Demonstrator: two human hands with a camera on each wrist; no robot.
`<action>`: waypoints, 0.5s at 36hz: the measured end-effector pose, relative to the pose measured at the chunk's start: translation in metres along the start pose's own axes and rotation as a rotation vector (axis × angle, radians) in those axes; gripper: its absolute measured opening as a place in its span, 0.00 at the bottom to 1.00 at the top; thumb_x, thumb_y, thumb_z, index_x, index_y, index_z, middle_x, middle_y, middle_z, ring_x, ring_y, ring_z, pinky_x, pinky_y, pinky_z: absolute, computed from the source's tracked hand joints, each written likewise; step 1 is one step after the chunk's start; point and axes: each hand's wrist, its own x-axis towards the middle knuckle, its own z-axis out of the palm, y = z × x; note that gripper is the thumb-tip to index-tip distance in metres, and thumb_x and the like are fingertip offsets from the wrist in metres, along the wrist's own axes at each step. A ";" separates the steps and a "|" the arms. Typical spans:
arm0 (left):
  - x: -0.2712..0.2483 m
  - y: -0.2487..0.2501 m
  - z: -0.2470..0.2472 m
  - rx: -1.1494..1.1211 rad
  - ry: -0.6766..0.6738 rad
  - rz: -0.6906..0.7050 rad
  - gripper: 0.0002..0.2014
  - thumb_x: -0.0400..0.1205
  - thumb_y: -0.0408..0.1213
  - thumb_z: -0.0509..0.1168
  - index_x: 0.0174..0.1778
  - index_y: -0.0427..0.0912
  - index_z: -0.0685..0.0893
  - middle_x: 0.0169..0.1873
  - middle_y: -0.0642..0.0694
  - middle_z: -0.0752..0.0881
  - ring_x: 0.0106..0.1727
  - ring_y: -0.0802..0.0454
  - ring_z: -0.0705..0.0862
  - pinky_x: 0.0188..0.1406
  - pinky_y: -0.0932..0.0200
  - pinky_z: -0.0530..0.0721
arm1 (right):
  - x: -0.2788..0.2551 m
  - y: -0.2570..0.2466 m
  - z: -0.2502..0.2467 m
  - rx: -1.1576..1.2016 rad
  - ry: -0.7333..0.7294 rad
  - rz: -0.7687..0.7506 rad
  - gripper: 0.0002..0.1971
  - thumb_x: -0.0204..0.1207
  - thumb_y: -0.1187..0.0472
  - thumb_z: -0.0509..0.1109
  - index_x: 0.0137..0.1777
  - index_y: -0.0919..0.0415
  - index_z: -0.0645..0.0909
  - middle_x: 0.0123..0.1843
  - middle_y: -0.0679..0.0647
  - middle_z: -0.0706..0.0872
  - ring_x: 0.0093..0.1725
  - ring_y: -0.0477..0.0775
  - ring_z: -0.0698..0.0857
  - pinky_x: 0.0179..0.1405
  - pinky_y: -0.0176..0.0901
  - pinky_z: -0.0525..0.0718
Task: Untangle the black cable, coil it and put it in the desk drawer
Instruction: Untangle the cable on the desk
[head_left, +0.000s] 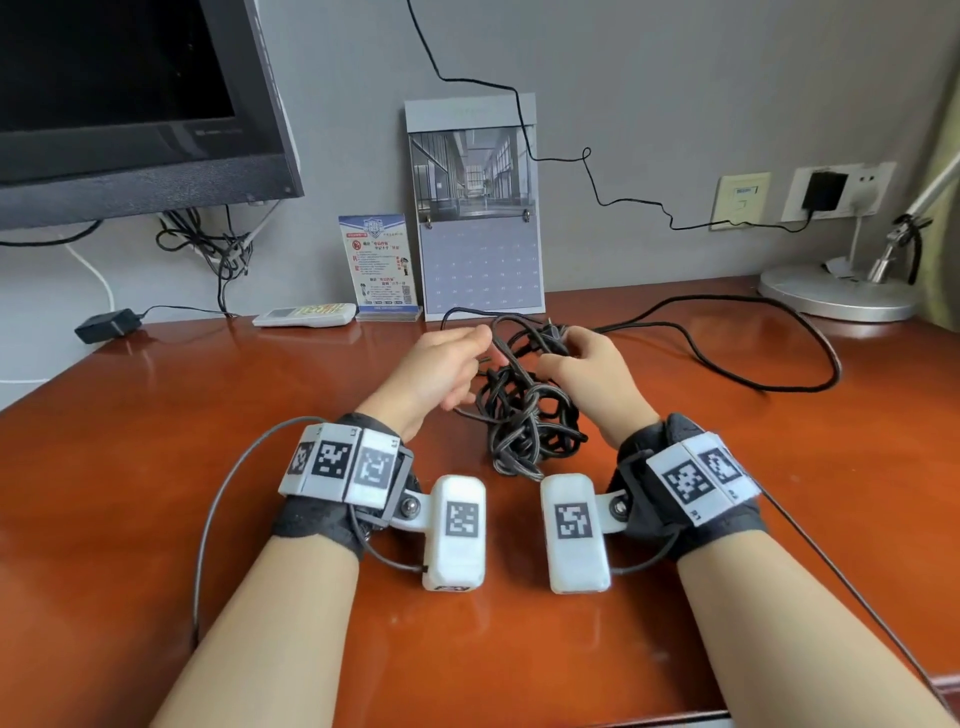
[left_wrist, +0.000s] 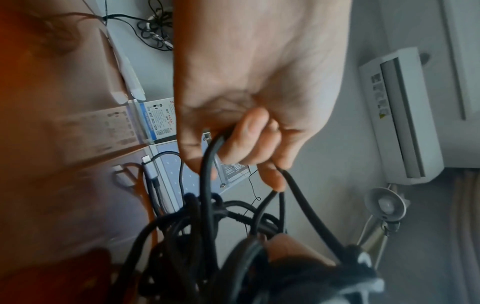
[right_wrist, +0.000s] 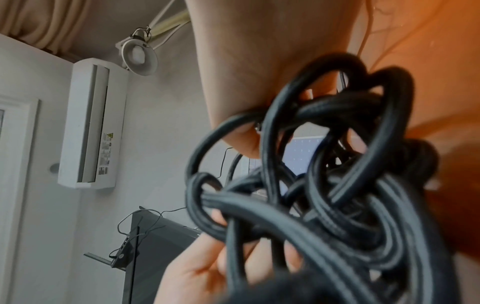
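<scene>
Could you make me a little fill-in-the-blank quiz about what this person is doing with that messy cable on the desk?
1. The black cable between the two hands is still a ____ bundle, not a neat coil.
2. The left hand and the right hand both grip the ____.
3. The cable bundle rests on the reddish-brown ____.
4. Behind the hands, a calendar leans against the ____.

Missing words: tangled; cable; desk; wall
</scene>
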 end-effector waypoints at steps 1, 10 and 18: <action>0.001 0.000 -0.001 -0.015 0.013 0.011 0.16 0.89 0.39 0.53 0.38 0.41 0.81 0.13 0.56 0.65 0.15 0.58 0.63 0.44 0.55 0.77 | 0.000 0.000 0.000 0.014 0.014 0.007 0.10 0.69 0.68 0.68 0.33 0.60 0.69 0.28 0.50 0.72 0.31 0.52 0.70 0.35 0.45 0.70; 0.005 -0.001 -0.017 -0.912 0.191 -0.033 0.16 0.83 0.33 0.50 0.30 0.43 0.73 0.20 0.53 0.66 0.21 0.57 0.64 0.39 0.56 0.70 | 0.005 0.003 -0.008 0.195 0.250 0.115 0.07 0.66 0.58 0.71 0.36 0.60 0.76 0.36 0.53 0.82 0.37 0.54 0.78 0.40 0.48 0.76; -0.002 0.000 -0.027 -0.285 -0.060 -0.241 0.20 0.86 0.47 0.54 0.31 0.42 0.78 0.09 0.52 0.67 0.11 0.59 0.59 0.21 0.64 0.58 | 0.008 0.007 -0.014 0.130 0.270 0.148 0.11 0.70 0.61 0.72 0.33 0.57 0.71 0.34 0.52 0.79 0.37 0.55 0.78 0.38 0.45 0.75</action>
